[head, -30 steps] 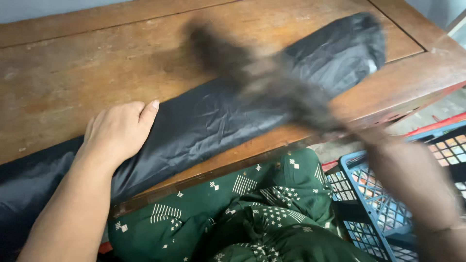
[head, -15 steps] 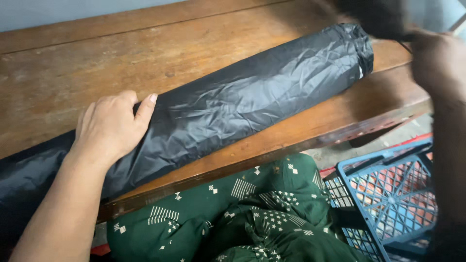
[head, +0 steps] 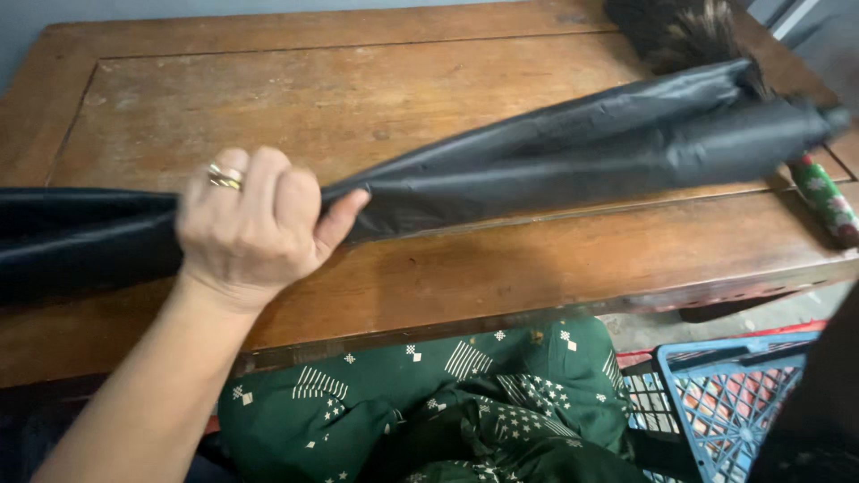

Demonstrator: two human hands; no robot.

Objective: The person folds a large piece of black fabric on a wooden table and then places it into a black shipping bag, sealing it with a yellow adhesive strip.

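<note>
Now the left hand [head: 255, 228] is fisted around the rolled black fabric bundle [head: 573, 156], which lies diagonally across the wooden table [head: 268, 98]; the right hand is out of sight.

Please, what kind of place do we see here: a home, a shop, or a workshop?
Probably a home, though that is not certain. A worn wooden table stands over a blue plastic crate, and the left hand grips a rolled black fabric bundle, with a feather duster lying beyond it.

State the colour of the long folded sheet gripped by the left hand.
The sheet is plain glossy black, seen clearly in the head view, left hand closed around it.
</note>
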